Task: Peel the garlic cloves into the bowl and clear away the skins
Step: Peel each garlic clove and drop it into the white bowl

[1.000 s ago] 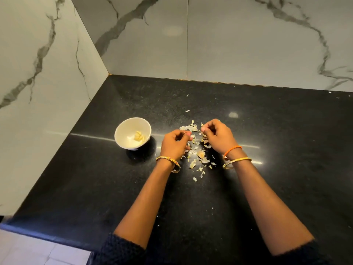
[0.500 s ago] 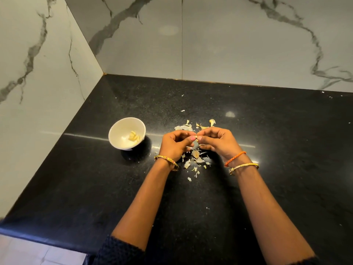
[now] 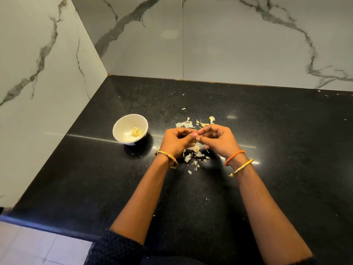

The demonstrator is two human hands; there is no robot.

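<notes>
Black stone counter meets white veined marble walls in a corner.

Nothing readable from where I'm watching, honestly. No labels, brands, numbers or signs on the white bowl, the black counter or the marble-look wall tiles. The bangles carry no lettering I can make out either.

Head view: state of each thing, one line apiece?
bowl: upright, a few peeled cloves inside
peeled cloves: lying in the bowl
skins: scattered on the countertop, not cleared
left hand: fingers curled, pinching something small, too hidden to name
right hand: fingers curled, pinching the same item
</notes>
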